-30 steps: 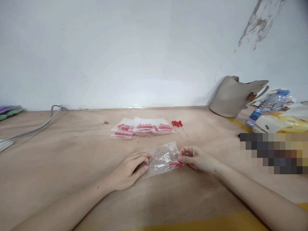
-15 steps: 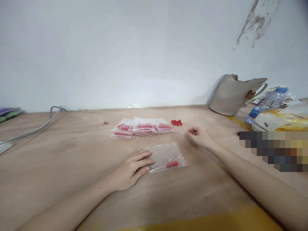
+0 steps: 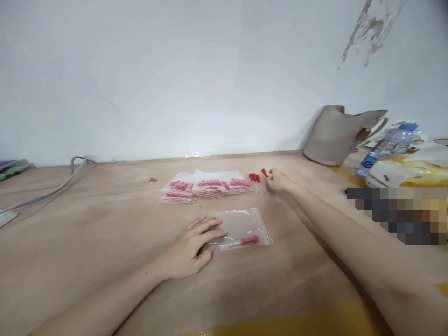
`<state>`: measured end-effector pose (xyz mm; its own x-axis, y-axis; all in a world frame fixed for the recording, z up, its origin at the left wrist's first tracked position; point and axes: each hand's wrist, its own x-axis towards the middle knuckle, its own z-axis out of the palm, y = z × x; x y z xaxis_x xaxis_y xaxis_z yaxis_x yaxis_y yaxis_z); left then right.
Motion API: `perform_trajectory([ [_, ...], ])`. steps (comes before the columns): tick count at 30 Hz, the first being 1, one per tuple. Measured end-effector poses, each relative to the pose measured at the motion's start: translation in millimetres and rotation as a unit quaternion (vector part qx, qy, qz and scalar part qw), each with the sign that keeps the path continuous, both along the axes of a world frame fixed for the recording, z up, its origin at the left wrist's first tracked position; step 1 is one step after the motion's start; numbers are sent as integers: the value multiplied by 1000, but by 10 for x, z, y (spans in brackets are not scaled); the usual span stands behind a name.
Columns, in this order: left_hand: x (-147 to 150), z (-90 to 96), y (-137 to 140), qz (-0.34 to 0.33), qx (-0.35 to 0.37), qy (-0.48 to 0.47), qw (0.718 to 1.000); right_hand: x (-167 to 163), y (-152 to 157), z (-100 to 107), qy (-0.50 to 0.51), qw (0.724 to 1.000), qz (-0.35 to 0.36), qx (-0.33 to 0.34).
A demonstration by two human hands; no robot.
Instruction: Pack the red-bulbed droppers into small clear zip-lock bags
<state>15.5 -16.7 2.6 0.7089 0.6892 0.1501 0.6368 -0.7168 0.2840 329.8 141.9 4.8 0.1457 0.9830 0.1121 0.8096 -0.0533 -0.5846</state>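
Observation:
My left hand (image 3: 191, 245) lies flat on the wooden table, fingertips pressing the left edge of a clear zip bag (image 3: 245, 224). One red-bulbed dropper (image 3: 245, 241) lies inside that bag. My right hand (image 3: 278, 181) is stretched forward to a small row of loose red-bulbed droppers (image 3: 256, 180), and its fingers are pinched on the rightmost dropper (image 3: 264, 172). To the left of those lies a pile of filled bags (image 3: 206, 185) holding several red droppers.
A beige bucket bag (image 3: 338, 135) stands against the white wall at the back right. Beside it lie a water bottle (image 3: 388, 147) and yellow-white packets (image 3: 409, 172). A grey cable (image 3: 45, 191) runs along the table at the left.
My right hand let go of the clear bag, which settled flat, and reached forward to the loose droppers, closing on the rightmost one. My left hand stayed at the bag's left edge.

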Motion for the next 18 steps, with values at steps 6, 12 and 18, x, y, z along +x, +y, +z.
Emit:
perform_trajectory([
  [6, 15, 50, -8, 10, -17, 9, 1000, -10, -598, 45, 286, 952, 27, 106],
  [12, 9, 47, -8, 22, -22, 18, 999, -245, -1094, -221, 461, 881, 13, 104],
  [18, 13, 31, 3, 35, -22, 25, 999, -394, -1201, -295, 516, 852, 43, 72],
])
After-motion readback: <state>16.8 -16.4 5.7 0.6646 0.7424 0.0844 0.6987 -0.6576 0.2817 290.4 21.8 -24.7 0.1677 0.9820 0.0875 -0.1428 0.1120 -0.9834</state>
